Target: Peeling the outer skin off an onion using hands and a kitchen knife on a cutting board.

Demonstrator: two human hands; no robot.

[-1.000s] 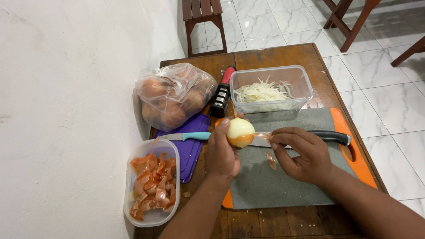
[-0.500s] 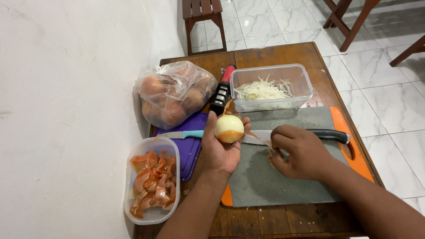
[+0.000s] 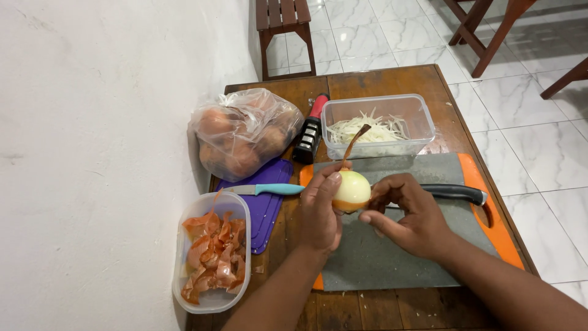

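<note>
My left hand [image 3: 320, 211] holds a pale, mostly peeled onion [image 3: 351, 190] above the grey cutting board [image 3: 392, 257]. A thin strip of brown skin [image 3: 355, 140] sticks up from the onion's top. My right hand [image 3: 409, 213] is at the onion's right side with its fingertips touching it. A black-handled knife [image 3: 456, 194] lies on the board behind my right hand. A small knife with a turquoise handle [image 3: 269, 189] rests on a purple board [image 3: 269, 208] to the left.
A clear tub of orange-brown onion skins [image 3: 213, 257] stands at the front left. A plastic bag of unpeeled onions [image 3: 242, 132] sits at the back left, a red and black knife sharpener [image 3: 310, 130] beside it. A clear tub of sliced onion [image 3: 375, 125] stands behind the board.
My left hand has turned and lifted the onion, and my right hand has moved from the board up to the onion's side. A strip of skin now stands up from the top.
</note>
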